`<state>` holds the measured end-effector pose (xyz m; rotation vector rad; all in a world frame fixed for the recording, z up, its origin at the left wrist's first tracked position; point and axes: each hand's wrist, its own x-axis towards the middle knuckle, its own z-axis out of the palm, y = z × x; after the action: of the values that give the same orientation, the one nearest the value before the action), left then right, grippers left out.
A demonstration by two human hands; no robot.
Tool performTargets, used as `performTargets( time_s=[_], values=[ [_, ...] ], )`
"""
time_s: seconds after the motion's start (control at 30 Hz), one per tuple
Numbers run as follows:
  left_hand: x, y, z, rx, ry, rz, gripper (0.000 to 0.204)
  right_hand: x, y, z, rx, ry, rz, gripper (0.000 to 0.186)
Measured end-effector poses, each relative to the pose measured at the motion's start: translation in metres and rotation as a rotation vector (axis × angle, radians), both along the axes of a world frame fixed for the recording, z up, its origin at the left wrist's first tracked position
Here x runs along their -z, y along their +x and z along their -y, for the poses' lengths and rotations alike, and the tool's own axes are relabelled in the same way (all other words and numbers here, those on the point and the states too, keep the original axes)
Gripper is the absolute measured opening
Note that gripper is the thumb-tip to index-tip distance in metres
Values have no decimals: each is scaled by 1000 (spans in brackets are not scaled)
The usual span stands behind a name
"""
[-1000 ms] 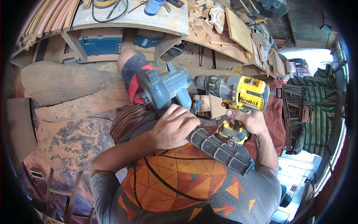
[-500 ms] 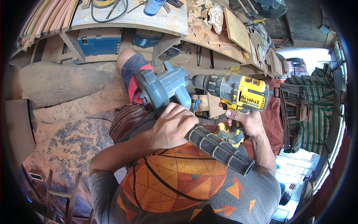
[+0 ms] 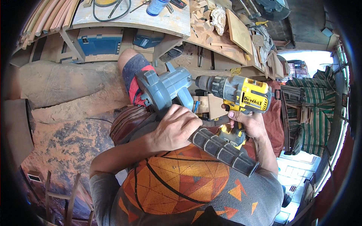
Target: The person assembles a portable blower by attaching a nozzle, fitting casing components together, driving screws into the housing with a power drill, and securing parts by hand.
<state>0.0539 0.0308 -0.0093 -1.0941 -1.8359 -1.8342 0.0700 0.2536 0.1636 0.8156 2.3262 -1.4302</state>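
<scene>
My left hand (image 3: 176, 127) grips a grey power tool (image 3: 166, 89) at the base of its long black ribbed handle (image 3: 223, 151), which slants down to the right across my lap. My right hand (image 3: 247, 121) is closed around the grip of a yellow and black cordless drill (image 3: 237, 93). The drill points left, and its chuck meets the side of the grey tool's housing. Both tools are held in front of my chest, above my knee with its red and blue shorts (image 3: 135, 77).
A wooden workbench (image 3: 151, 20) runs across the top, carrying a cable, a spray can and several wood offcuts. A blue tool case (image 3: 98, 43) sits on the shelf beneath. Sawdust covers the floor (image 3: 68, 132) at left. A green striped cloth (image 3: 320, 113) hangs at right.
Both tools have shifted slightly up and to the right in view. My grips on them are unchanged.
</scene>
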Motion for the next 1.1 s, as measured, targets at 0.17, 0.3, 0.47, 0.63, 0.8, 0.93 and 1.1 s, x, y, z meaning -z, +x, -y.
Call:
performTargets(
  time_s=[0.17,0.3,0.47,0.63,0.8,0.93,1.1],
  values=[
    [0,-1,-2,-5,1,-2,44,2,-2,-3,-11,-8,-2,28],
    [2,-3,-5,-30,34,5,43,3,-11,-1,-39,14,65,25],
    [8,-7,-7,-21,4,-21,39,5,-20,-9,-125,73,135,23],
    [5,-11,-7,-10,-13,-38,37,7,-27,-15,-218,54,131,21],
    [7,-13,-9,-19,-4,-48,36,5,-33,-18,-255,88,148,22],
    [8,-14,-10,-19,-1,-51,37,1,-36,-16,-241,122,169,20],
    [8,-16,-11,-5,-20,-56,39,2,-40,-27,-237,244,311,43]
  ],
)
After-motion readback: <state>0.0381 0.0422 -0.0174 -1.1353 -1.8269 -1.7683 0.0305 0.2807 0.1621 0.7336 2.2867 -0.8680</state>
